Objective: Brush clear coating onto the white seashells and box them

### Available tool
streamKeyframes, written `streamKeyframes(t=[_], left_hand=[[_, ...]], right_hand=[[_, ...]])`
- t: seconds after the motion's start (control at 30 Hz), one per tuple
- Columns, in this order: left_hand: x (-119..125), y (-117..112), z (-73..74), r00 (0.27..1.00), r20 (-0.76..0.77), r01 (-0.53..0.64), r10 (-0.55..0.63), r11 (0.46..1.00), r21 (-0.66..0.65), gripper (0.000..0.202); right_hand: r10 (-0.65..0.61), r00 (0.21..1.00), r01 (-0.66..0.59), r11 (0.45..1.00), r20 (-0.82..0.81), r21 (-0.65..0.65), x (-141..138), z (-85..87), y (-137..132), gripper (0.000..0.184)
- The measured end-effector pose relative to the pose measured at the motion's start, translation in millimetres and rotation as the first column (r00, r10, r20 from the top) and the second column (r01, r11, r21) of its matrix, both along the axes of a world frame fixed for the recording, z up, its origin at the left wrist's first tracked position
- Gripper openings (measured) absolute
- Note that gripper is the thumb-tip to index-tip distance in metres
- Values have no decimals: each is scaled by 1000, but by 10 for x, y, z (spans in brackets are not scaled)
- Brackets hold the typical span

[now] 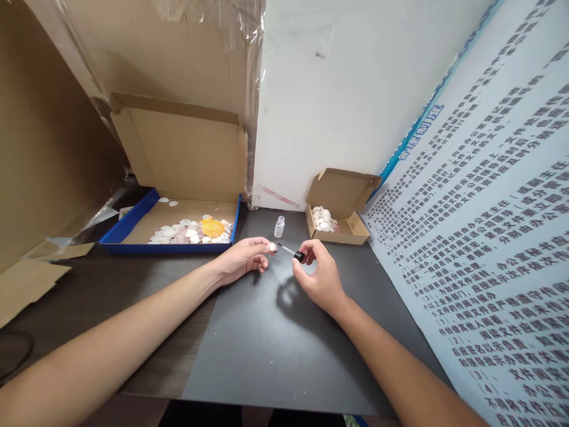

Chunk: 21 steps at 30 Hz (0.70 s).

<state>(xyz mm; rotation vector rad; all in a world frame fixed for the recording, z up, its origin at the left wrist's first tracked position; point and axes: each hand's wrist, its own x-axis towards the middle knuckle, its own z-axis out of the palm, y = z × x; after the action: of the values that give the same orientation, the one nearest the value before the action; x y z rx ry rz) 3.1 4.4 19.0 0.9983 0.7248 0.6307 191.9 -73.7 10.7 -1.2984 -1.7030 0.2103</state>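
Note:
Between the fingertips of my left hand (243, 260) is a small shell (272, 248), pale with a reddish edge. My right hand (320, 274) pinches the black cap of a brush applicator (299, 256). Its thin stem points left, and the dark tip lies close to the shell; whether they touch I cannot tell. Just behind both hands, a small clear glass bottle (279, 226) with a whitish label stands upright and uncapped on the dark grey mat (262, 356).
At the left, an open blue-sided cardboard box (166, 248) holds many shells and an orange shell (213, 227). A smaller open brown box (344, 237) with white shells (323, 218) stands back right. A printed board (498, 237) walls the right side; cardboard (48, 118) rises at left.

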Motion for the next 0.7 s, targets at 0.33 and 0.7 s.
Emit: streamKeyframes(t=[0.33, 0.7], left_hand=[[-4, 8, -44, 1000, 23, -7, 7, 1000, 9, 23], [-2, -3, -29, 999, 33, -20, 20, 1000, 10, 22]], right_hand=[[-11, 1000, 11, 1000, 13, 1, -12, 5, -3, 14], [-73, 996, 76, 995, 41, -64, -21, -6, -5, 13]])
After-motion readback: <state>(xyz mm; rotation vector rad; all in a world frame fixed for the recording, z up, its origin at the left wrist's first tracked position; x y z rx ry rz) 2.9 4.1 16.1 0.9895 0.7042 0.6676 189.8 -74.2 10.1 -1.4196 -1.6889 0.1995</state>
